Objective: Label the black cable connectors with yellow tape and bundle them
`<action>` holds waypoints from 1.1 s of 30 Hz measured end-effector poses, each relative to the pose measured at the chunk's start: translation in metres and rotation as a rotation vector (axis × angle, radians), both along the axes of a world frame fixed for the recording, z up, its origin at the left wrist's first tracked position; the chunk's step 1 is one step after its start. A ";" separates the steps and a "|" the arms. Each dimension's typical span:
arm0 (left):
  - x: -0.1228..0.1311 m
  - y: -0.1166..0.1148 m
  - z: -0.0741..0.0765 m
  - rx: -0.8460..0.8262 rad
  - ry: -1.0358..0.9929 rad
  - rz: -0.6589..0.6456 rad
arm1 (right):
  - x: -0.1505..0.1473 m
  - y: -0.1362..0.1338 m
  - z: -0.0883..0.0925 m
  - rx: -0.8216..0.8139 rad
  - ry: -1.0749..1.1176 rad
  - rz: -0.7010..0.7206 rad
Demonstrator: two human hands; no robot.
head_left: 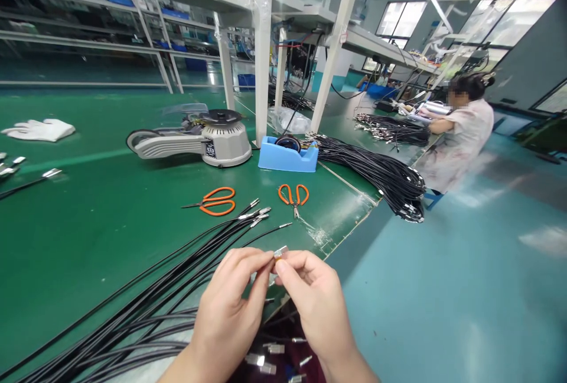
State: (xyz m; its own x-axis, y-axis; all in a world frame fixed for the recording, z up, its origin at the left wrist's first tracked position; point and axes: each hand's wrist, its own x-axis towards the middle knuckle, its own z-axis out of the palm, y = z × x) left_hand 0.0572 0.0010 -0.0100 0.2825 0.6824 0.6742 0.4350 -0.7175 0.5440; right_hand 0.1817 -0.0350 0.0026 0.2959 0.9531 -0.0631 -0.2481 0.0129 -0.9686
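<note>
Just above the table's front edge, my left hand (231, 295) and my right hand (318, 295) meet with fingertips pinched on a small silvery cable connector (281, 250). A bit of amber, perhaps tape, shows at its base between the fingers. My fingers hide the rest of it. To the left, several black cables (170, 270) with metal ends lie along the green table. More loose metal connectors (275, 349) show below my hands, near my lap. Beyond the fingertips rest orange-handled scissors (218, 201) and a small pair of orange-handled snips (294, 198).
A blue tape dispenser (287, 162) stands beside a grey round tape machine (227, 145). A thick coil of black cables (370, 161) reaches the table's right edge. At far left lies a white glove (41, 130). Another person (467, 123) sits further along, at right.
</note>
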 end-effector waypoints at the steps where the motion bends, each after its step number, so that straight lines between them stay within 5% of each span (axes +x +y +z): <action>1: 0.000 0.000 0.001 -0.004 -0.003 0.001 | -0.001 0.000 0.001 0.003 0.000 -0.002; 33: -0.006 0.000 0.001 0.045 0.003 -0.110 | 0.003 0.003 0.006 -0.038 -0.075 0.049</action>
State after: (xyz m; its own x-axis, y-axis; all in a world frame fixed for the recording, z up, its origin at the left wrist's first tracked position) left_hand 0.0508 0.0006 -0.0089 0.3563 0.6161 0.7025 0.3541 -0.7848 0.5087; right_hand 0.1843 -0.0323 0.0087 0.2542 0.9639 -0.0790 -0.1742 -0.0347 -0.9841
